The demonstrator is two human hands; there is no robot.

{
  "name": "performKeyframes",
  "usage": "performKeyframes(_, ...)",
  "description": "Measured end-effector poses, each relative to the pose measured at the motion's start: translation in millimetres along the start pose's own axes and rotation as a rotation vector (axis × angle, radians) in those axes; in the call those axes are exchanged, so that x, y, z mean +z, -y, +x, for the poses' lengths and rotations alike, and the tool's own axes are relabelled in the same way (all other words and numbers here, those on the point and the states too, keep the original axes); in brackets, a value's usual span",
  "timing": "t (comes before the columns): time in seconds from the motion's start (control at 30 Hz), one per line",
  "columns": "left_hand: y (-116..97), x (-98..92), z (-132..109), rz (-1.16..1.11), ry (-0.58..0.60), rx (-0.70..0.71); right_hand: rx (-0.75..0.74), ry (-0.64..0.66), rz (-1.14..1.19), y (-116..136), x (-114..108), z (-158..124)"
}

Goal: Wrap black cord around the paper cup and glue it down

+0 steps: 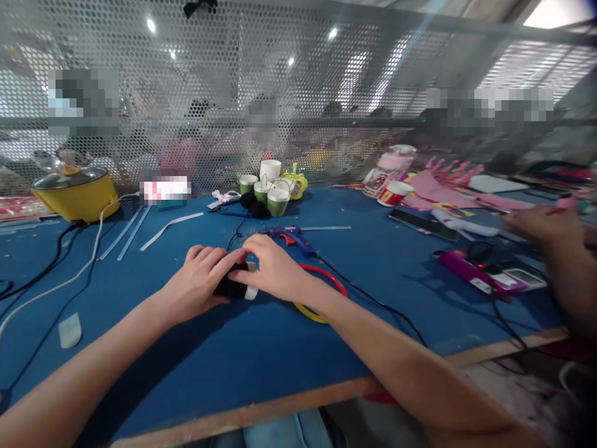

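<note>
Bottle (pixel 387 172) lettering illegible; left hand (pixel 198 277), right hand (pixel 273 267) hold black cylinder (pixel 236 288).

Behind the hands (pixel 198 280) (pixel 273 267) lies a glue gun (pixel 298 239), then cups (pixel 278 202).

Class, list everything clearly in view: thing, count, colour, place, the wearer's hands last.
Perforated screen: 1, grey, back
Table: 1, blue, foreground
Electric pot: 1, yellow, left
Translucent strips: several, pale, left
Round objects: 2, black, centre back
Small pails: at least 3, green, centre back
Lidded jar: 1, pink, right back
Glue gun: 1, blue, centre
Curved tubing: count unclear, red and yellow, centre
Power strip: 1, purple, right
Co-worker's hand: 1, bare, right
Cylinder: 1, black and white, centre
Left hand: 1, bare, gripping cylinder
Right hand: 1, bare, gripping cylinder
</note>
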State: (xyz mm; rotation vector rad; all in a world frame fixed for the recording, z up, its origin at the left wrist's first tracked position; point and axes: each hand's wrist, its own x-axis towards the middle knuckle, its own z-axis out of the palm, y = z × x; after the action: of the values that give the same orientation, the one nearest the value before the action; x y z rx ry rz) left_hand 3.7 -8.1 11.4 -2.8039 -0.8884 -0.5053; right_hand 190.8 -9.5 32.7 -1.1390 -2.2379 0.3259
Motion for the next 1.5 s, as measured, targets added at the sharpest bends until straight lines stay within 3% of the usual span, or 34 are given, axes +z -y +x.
performKeyframes(0.2,-1.8,-0.7,0.4,-0.041,-0.020,0.006,0.064,0.012,0.152,-0.7,2.0,-1.3)
performKeyframes(0.37,-0.6,1.6,0.2,-0.233,-0.053,-0.115,0.207,-0.085,0.311,1.4,-9.2,-3.6)
performKeyframes(0.53,-0.3,-0.9,1.6,-0.361,-0.005,-0.188,0.238,-0.110,0.655,-7.7,-11.6,-2.0)
performKeyframes(0.7,-2.5,-4.7,2.8,-0.417,0.047,-0.193,0.305,-0.111,0.803,-13.7,-11.1,-0.6)
performKeyframes(1.13,-7.9,-7.4,3.5,-0.402,0.068,-0.121,0.389,-0.166,0.793,-14.7,-3.4,0.6)
performKeyframes(1.5,-7.3,-7.2,2.0,-0.358,-0.009,-0.097,0.419,-0.160,0.741,-17.0,-2.0,0.2)
